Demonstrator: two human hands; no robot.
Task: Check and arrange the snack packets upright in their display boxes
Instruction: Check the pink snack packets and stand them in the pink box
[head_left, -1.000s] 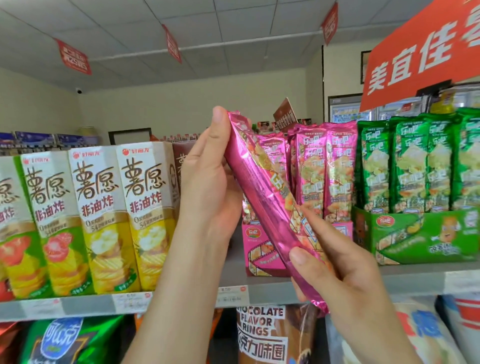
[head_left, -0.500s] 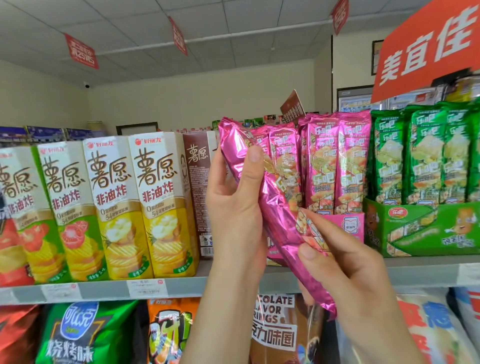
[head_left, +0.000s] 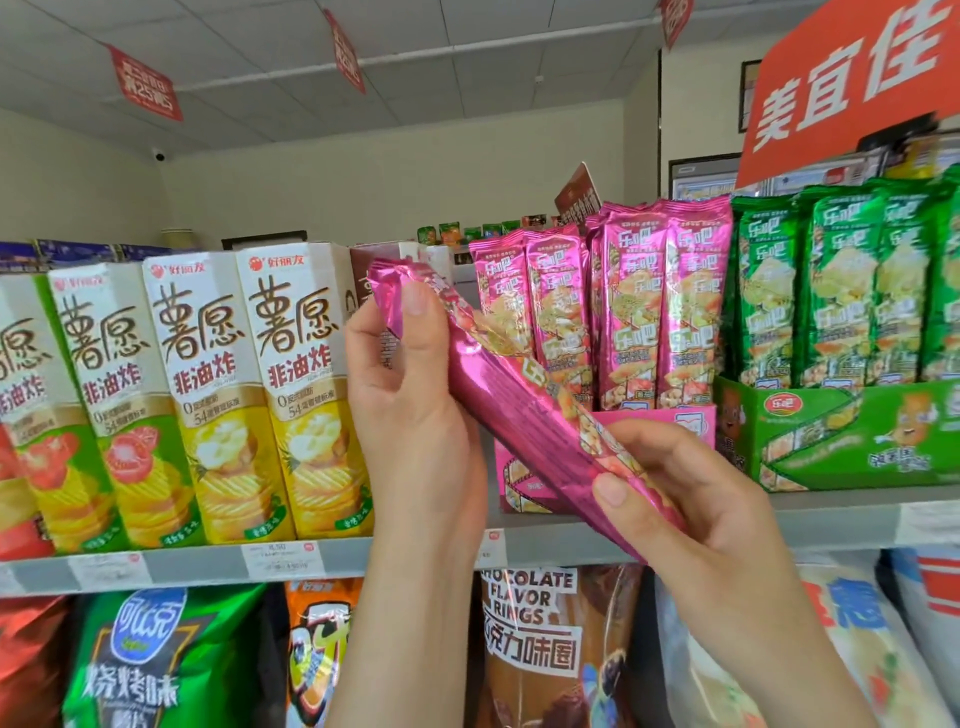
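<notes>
I hold a long pink snack packet slanted in front of the shelf, top end up-left, bottom end down-right. My left hand pinches its upper end between thumb and fingers. My right hand grips its lower end. Behind it stands the pink display box with several pink packets upright inside. To the right, a green display box holds several green packets upright.
Tall yellow and green chip cartons stand in a row on the left of the grey shelf. Bagged snacks fill the shelf below. A red sign hangs at the upper right.
The pink packet and both hands have come down and toward me a little. My left hand's grip has shifted to the packet's top end. The view has panned left.
</notes>
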